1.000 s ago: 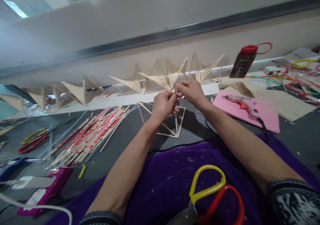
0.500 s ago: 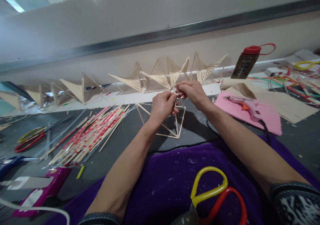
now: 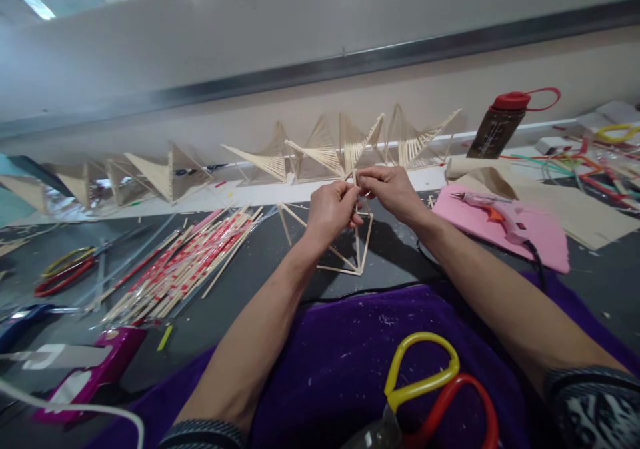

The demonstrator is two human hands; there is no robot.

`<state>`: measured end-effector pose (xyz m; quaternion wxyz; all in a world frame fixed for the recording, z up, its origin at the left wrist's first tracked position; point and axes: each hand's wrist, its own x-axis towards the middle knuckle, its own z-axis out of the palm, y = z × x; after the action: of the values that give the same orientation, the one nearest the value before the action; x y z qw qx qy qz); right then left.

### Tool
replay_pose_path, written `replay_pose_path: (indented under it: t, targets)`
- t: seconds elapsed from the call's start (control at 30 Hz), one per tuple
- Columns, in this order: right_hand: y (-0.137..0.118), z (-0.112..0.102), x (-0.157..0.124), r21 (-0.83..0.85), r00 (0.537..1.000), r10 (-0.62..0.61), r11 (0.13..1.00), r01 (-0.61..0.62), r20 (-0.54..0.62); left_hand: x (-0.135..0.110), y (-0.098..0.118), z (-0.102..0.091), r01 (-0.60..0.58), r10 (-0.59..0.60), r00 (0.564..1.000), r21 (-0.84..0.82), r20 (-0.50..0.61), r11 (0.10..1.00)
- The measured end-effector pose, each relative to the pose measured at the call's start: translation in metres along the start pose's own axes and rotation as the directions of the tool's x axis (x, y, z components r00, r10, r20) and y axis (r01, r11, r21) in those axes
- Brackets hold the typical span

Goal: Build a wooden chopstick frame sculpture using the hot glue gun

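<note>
Left hand (image 3: 331,210) and right hand (image 3: 393,192) both pinched around the top of a wooden stick frame (image 3: 367,242), upright pointing roughly 12 o'clock. Thin pale sticks, kinda triangular sides

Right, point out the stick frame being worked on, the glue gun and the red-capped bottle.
Stick frame (image 3: 359,272): head view, on its near bottom corner.
Glue gun (image 3: 510,214): head view, on its pale pink body.
Red-capped bottle (image 3: 496,132): head view, on its dark side.

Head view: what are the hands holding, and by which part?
Left hand: wooden-stick frame, near its top. Right hand: at the same spot, exact hold hidden.
</note>
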<state>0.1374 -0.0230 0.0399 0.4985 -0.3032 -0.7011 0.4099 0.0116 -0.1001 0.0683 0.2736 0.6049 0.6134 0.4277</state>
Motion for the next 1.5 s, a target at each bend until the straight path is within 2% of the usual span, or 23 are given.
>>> replay_pose_path:
  t: [1.5]
  targets:
    - [0.0059, -0.0016, -0.0004, -0.097, 0.997, -0.069, 0.993, 0.070, 0.018, 0.0030, -0.0001, 0.0022, 0.029, -0.029, 1.000, 0.007, -0.003, 1.000]
